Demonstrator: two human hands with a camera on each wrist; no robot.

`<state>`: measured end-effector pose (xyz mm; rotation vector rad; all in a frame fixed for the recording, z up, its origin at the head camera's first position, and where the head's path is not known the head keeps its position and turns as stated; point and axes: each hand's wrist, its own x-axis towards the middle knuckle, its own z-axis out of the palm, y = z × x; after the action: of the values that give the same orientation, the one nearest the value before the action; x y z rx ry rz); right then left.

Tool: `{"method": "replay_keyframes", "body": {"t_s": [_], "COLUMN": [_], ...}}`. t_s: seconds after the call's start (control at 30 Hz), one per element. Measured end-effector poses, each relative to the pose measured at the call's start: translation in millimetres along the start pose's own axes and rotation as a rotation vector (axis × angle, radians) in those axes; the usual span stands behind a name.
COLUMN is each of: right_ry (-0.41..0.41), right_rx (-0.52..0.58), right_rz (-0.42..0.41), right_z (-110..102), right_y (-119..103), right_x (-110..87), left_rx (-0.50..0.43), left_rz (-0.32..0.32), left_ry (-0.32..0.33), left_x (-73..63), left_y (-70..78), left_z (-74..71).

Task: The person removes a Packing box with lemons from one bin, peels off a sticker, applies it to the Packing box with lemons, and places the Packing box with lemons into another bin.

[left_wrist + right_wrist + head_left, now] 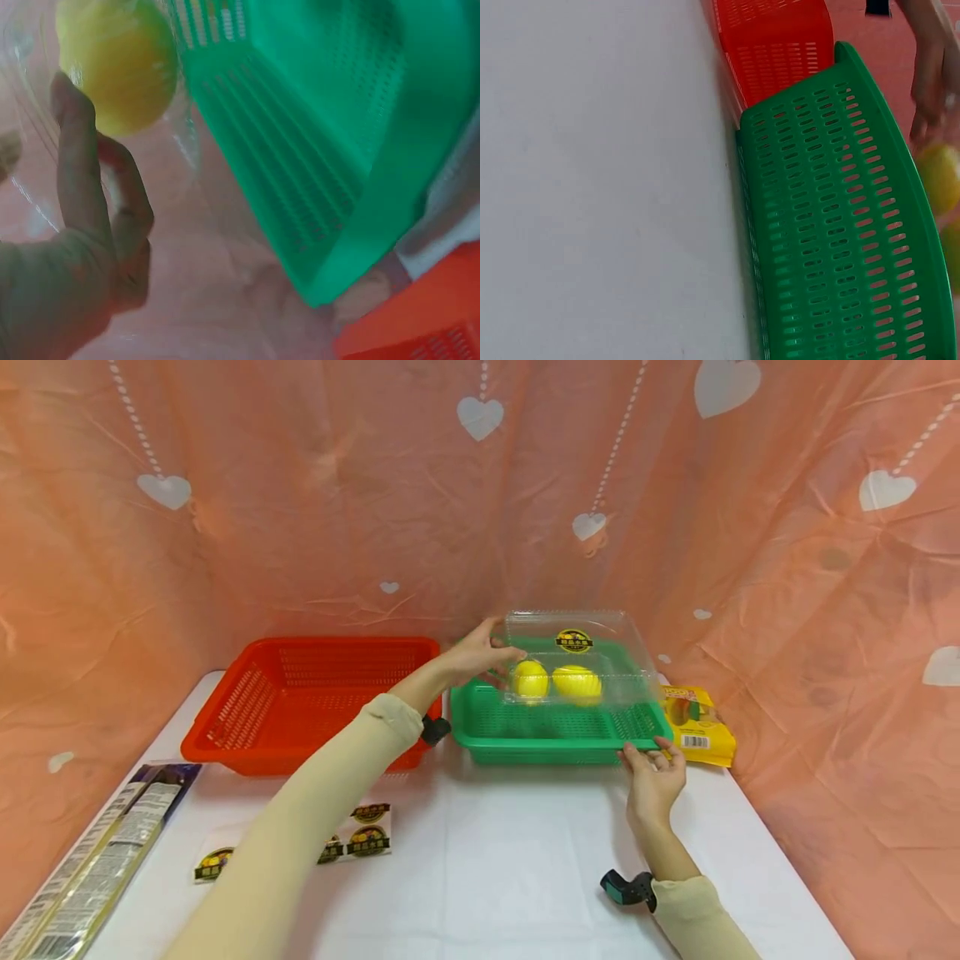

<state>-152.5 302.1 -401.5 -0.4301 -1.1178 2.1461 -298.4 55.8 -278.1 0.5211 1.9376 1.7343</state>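
Note:
My left hand (480, 652) grips the left end of a clear plastic clamshell box (637, 672), held above the green basket (555, 752). Two yellow fruits (577, 683) lie inside the box, and a black-and-gold round sticker (573, 641) is on its lid. In the left wrist view, the fingers stand against the clear plastic beside one yellow fruit (120, 67). My right hand (652, 781) holds the near rim of the green basket at its right corner. That hand does not show in the right wrist view, where the basket's slotted side (832, 225) fills the middle.
A red basket (311, 760) stands left of the green one. At its right lies a yellow printed bag (701, 735). A sheet of round stickers (367, 839) rests on the white table, partly behind my left sleeve. Long flat packages (112, 852) lie along the left edge.

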Motion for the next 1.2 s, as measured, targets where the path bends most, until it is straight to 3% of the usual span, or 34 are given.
{"method": "replay_keyframes", "body": {"t_s": [0.2, 0.4, 0.63, 0.93, 1.2], "right_ry": [0.002, 0.005, 0.003, 0.006, 0.015], "right_rx": [0.005, 0.008, -0.004, -0.033, -0.013], "right_rz": [-0.012, -0.008, -0.007, -0.006, -0.014], "right_z": [-0.6, -0.2, -0.6, -0.7, -2.7], "right_y": [0.6, 1.9, 1.0, 1.4, 1.9], "right_x": [1.1, 1.6, 1.6, 1.7, 1.5], "left_rx": [0.011, 0.068, 0.067, 0.126, 0.077], "left_rz": [-0.071, -0.229, -0.402, -0.474, -0.516], "left_ry": [-0.057, -0.092, -0.125, -0.134, -0.103], "left_x": [35.6, 50.6, 57.2, 55.1, 52.5], "left_y": [-7.8, -19.3, -29.4, -35.4, -37.4], "left_z": [-2.9, -4.8, -1.9, 1.7, 3.6]}}
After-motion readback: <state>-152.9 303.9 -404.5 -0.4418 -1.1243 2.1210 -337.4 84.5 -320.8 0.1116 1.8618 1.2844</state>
